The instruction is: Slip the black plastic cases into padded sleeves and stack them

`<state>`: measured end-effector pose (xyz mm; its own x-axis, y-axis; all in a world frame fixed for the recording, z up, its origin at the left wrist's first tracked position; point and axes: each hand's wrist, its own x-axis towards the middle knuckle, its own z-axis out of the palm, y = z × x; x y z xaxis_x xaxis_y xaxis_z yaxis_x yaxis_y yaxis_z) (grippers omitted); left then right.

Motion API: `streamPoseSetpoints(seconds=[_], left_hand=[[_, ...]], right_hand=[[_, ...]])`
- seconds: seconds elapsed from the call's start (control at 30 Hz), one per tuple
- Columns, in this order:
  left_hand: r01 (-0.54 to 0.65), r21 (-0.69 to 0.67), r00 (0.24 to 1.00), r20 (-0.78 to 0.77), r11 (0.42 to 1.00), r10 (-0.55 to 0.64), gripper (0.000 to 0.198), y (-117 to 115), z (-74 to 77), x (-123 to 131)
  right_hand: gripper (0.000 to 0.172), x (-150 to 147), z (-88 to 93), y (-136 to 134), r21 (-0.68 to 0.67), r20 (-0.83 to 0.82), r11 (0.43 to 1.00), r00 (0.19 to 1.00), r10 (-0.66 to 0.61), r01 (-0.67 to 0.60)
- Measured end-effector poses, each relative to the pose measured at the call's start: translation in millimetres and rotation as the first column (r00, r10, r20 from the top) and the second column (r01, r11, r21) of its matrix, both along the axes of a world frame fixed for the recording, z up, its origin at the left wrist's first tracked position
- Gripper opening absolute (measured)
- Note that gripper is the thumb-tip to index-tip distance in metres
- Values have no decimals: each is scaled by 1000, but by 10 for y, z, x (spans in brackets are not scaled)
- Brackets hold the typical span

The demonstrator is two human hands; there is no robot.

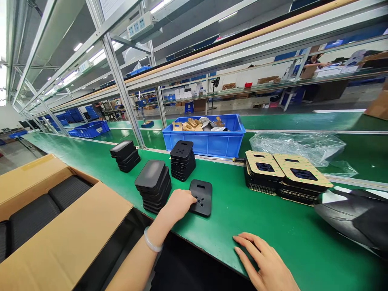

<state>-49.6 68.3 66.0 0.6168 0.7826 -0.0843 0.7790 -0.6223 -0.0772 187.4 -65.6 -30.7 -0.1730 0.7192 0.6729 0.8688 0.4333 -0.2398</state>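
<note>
My left hand point(178, 203) rests on the left edge of a flat black plastic plate point(202, 197) with small holes, which lies on the green bench point(242, 214); the fingers curl over it. My right hand point(266, 262) lies flat and open on the bench near its front edge, holding nothing. Left of the plate stands a stack of black plates point(153, 185). Behind it is a second stack with holes point(182, 159), and farther left a third stack point(125, 154).
Two stacks of tan-backed adhesive pads point(285, 176) sit to the right, with a black bag point(354, 216) beyond. A blue bin point(206, 135) of scraps and clear plastic wrap point(303, 145) lie behind. An open cardboard box point(60, 226) with black parts stands at left.
</note>
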Motion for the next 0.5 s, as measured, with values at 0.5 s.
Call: streamPoseSetpoints(seconds=[0.5], left_hand=[[52, -4, 979, 197, 999, -51, 11, -82, -54, -144]], right_hand=[[30, -4, -7, -7, -51, -25, 999, 1000, 4, -5]])
